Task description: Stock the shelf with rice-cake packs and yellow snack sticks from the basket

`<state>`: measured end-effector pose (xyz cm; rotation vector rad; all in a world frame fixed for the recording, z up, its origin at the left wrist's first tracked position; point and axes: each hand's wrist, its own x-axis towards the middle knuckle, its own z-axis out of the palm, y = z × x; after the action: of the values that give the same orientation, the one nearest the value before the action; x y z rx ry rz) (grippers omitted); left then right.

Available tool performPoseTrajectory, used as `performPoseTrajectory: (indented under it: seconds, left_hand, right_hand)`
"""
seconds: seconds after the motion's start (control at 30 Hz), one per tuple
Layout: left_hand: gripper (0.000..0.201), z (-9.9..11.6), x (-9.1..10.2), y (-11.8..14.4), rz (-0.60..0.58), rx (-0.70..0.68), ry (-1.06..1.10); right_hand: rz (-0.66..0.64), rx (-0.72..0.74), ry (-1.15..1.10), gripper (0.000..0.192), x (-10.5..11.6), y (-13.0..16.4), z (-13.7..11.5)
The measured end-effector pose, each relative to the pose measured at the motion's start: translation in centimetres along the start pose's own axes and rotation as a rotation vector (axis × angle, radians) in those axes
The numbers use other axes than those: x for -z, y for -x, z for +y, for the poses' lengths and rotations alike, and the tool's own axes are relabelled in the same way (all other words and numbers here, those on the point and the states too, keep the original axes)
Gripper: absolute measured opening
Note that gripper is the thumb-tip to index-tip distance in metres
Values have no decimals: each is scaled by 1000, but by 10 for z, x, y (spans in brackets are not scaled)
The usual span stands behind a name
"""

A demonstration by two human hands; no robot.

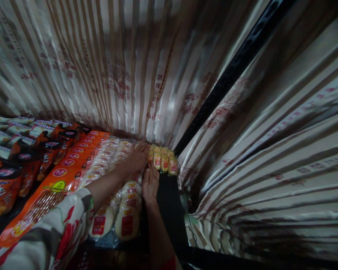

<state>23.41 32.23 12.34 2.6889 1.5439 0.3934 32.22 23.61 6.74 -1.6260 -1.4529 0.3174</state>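
My left hand (140,153) reaches in from the left in a floral sleeve and lies stretched over the back end of a row of wrapped round cakes. Its fingertips touch the edge of a group of small yellow wrapped snacks (165,162). Just below it my right hand (150,182) is held on edge, fingers extended toward the nearest yellow packs, beside the right-hand row of round cakes (129,213). No item shows clearly within either hand. Their undersides are hidden, and the picture is dim and somewhat blurred.
Left of the cakes lie overlapping orange packets (69,161), then black-and-orange bags (5,180) and pale packs (19,129). A dark slotted post (214,93) rises at the shelf's (170,206) back right corner. Striped printed sheeting (135,67) hangs behind and to the right.
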Motion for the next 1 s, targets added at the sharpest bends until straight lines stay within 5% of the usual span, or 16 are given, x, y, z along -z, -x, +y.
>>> performPoseTrajectory:
  seconds: [0.2, 0.6, 1.0]
  left_hand:
    - [53, -1, -2, -29, -165, -10, 71]
    - [37, -17, 1, -66, -190, 149, 249]
    - [34, -38, -8, -94, -317, 19, 365]
  right_hand:
    - [-15, 26, 9, 57, 0, 0, 0]
    - [-13, 30, 28, 52, 3, 0, -2]
    - [-22, 48, 44, 51, 3, 0, 0]
